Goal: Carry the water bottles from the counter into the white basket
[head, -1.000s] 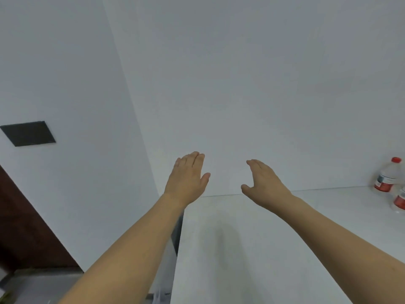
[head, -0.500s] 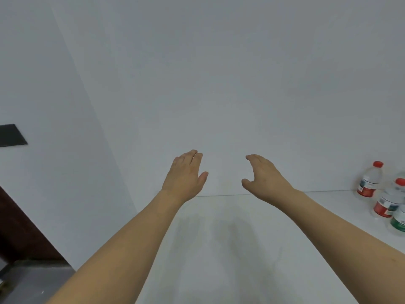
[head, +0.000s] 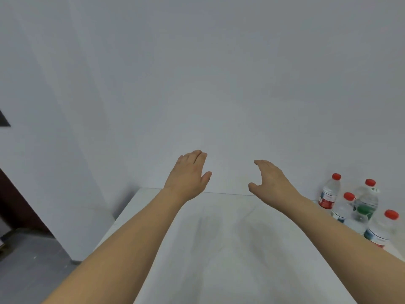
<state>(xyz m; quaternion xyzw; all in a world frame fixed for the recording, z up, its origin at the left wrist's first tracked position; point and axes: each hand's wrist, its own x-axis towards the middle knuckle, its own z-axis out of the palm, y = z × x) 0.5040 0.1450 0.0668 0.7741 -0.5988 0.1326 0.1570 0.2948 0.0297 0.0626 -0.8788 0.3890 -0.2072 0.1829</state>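
Note:
Several clear water bottles stand grouped at the far right of the white counter. A red-capped bottle stands nearest the wall, and a taller red-capped one is to its right. In front of them are a short red-capped bottle, a green-capped bottle and another red-capped bottle. My left hand and my right hand hover empty over the counter's far edge, fingers apart. The right hand is well left of the bottles. No white basket is in view.
A plain white wall rises behind the counter. The counter's left edge drops to a grey floor. A dark brown panel and a small black plate show at the far left.
The view has swung to the right, so more bottles have come into sight at the right edge. Both hands stay raised and empty in much the same pose.

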